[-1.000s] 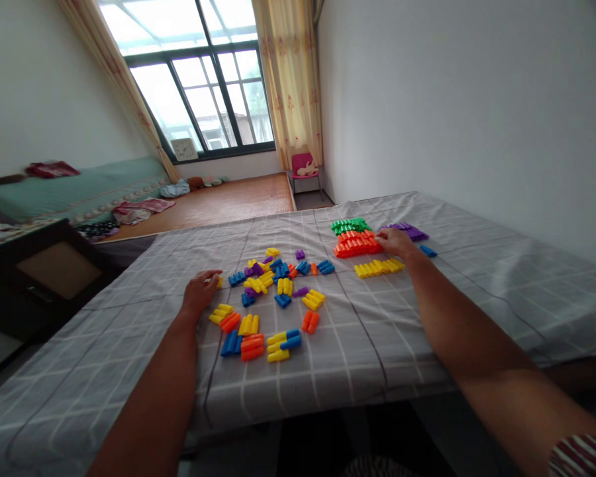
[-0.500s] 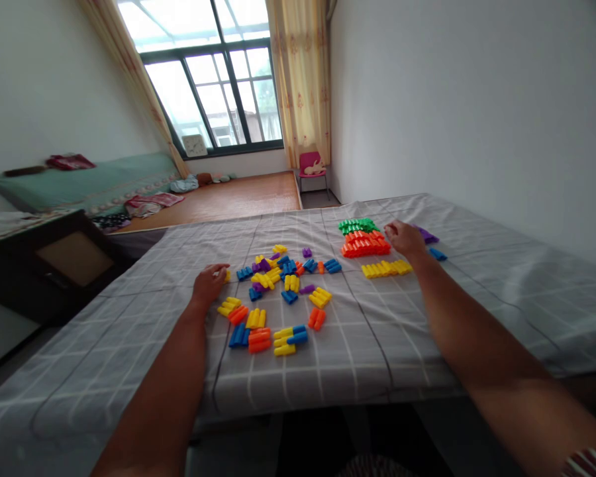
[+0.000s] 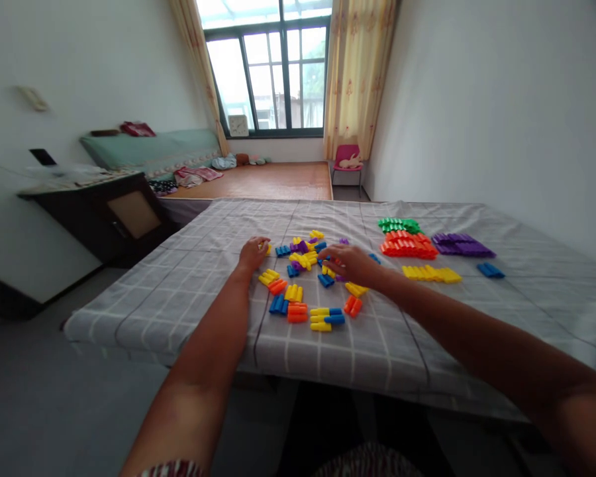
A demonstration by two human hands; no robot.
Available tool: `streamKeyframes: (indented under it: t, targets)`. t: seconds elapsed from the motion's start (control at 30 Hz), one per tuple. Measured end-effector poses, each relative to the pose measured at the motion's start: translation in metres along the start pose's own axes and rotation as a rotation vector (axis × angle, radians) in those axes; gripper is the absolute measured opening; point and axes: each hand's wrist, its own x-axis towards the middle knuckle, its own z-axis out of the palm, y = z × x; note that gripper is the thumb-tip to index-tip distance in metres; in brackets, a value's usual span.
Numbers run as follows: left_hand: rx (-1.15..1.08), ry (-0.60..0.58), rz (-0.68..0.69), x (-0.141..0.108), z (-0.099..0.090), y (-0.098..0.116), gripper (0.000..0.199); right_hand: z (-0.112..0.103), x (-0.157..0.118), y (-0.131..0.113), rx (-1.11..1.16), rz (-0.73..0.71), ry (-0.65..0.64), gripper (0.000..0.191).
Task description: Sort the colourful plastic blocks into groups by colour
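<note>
Small plastic building blocks shaped like joined tubes lie loose in a mixed pile (image 3: 304, 259) on the cloth. At the pile's left edge, my left hand (image 3: 253, 254) rests with its fingers curled about a yellow block (image 3: 267, 249). My right hand (image 3: 350, 264) is over the pile's right side, fingers stretched out and apart, hiding some blocks beneath. Further right, blocks are grouped by colour: a green group (image 3: 398, 226), an orange group (image 3: 408, 244), a purple group (image 3: 461, 244), a yellow row (image 3: 431, 273) and blue blocks (image 3: 491, 270).
A grey checked cloth (image 3: 179, 291) covers the table. Nearer its front edge lie yellow-and-blue blocks (image 3: 326, 319) and orange blocks (image 3: 297, 313). A dark cabinet (image 3: 124, 209) stands at the left; a pink chair (image 3: 346, 156) is by the curtain, and a white wall is on the right.
My right hand has moved left from the colour groups to the mixed pile, uncovering the purple group. My left hand stays by the yellow block. The whole view has shifted.
</note>
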Motion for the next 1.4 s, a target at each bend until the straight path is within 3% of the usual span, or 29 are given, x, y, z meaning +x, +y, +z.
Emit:
streamKeyframes:
  t: [0.07,0.17,0.27,0.37,0.57,0.7,0.8,1.0,1.1,1.23,1.4]
  targets:
    - [-0.001,-0.009,0.012,-0.001,-0.001,0.002,0.034,0.027,0.019,-0.032,-0.033,-0.072,-0.097,0.021]
    - [0.002,-0.016,0.023,-0.001,-0.001,0.0,0.034,0.062,0.042,-0.066,-0.086,-0.033,-0.158,0.026]
    - [0.0,-0.007,0.022,0.0,0.001,-0.004,0.032,0.082,0.057,-0.079,-0.103,0.066,-0.204,0.024]
    - [-0.007,-0.009,0.008,0.002,0.004,-0.009,0.033,0.081,0.062,-0.076,-0.087,0.068,-0.228,0.018]
    - [0.023,-0.011,-0.005,0.006,0.007,-0.016,0.035,0.039,0.042,-0.03,0.19,0.036,-0.044,0.026]
    - [0.046,-0.023,-0.024,0.007,0.006,-0.015,0.036,0.001,0.012,0.018,0.497,0.254,0.035,0.039]
    - [0.064,-0.033,-0.029,0.007,0.004,-0.014,0.037,-0.035,-0.013,0.058,0.698,0.439,0.165,0.048]
    - [0.083,-0.044,-0.011,0.009,0.003,-0.012,0.038,-0.113,-0.055,0.125,0.671,0.546,0.464,0.058]
    - [0.097,-0.056,-0.021,0.009,0.003,-0.01,0.038,-0.126,-0.059,0.139,0.576,0.561,0.44,0.062]
    - [0.112,-0.066,-0.031,0.008,0.002,-0.007,0.036,-0.115,-0.04,0.148,0.429,0.572,0.331,0.06]
    - [0.118,-0.077,-0.03,0.005,0.001,-0.007,0.036,-0.092,-0.001,0.169,-0.116,0.657,0.012,0.07]
